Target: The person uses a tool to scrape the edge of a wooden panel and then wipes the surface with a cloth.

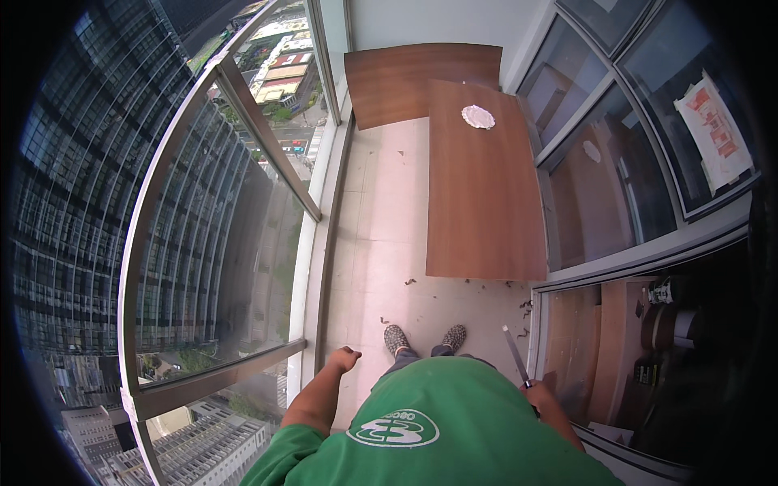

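My right hand (540, 395) grips a long, narrow grey-bladed tool (515, 353) by its dark handle. The blade points forward and slightly left, with a pale tip; its exact kind is hard to make out. My left hand (346, 358) hangs loosely curled beside the window ledge, with nothing visible in it. Ahead of my feet stands a brown wood-topped table (478, 202), out of reach of both hands. Toward its far end lies a round white item with a scalloped edge (478, 117), like a doily or paper plate.
A second brown table (389, 85) stands crosswise against the far wall. Glass panes in a metal frame (223, 65) run along my left, above a city street. On my right, a sliding window track (648, 243) borders a dark opening. Small dark curled scraps (411, 282) dot the tiled floor.
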A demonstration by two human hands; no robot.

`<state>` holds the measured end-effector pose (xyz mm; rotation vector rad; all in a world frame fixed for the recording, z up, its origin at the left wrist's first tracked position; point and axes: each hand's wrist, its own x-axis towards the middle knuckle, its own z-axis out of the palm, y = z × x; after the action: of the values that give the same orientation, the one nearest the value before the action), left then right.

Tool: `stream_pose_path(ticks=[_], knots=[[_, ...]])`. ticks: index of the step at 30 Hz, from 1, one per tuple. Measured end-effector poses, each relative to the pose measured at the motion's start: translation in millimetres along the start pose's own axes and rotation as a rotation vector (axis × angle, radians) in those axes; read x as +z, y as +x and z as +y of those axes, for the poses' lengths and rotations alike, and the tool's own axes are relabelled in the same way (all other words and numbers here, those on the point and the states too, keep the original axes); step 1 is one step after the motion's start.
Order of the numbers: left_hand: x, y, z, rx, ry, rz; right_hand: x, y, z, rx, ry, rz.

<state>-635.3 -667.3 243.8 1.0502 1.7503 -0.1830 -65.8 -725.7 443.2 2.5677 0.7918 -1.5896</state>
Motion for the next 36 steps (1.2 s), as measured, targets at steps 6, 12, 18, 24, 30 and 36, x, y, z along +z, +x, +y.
stream_pose_path(ticks=[6,12,18,24,30,36], knots=[[-12,8,1,0.132,0.197,-0.017,18,19,34,0.029,0.106,0.013],[-34,-5,31,0.11,0.157,0.115,14,38,72,0.089,0.219,-0.069],[-4,-28,64,0.108,0.092,0.194,-3,71,126,0.039,0.354,-0.034],[52,-50,76,0.116,0.109,0.187,-32,57,157,0.085,0.392,-0.027],[88,-69,98,0.069,0.117,0.162,-54,43,222,0.145,0.279,0.01],[94,-42,74,0.251,0.366,0.164,-56,52,275,0.18,0.204,-0.053]])
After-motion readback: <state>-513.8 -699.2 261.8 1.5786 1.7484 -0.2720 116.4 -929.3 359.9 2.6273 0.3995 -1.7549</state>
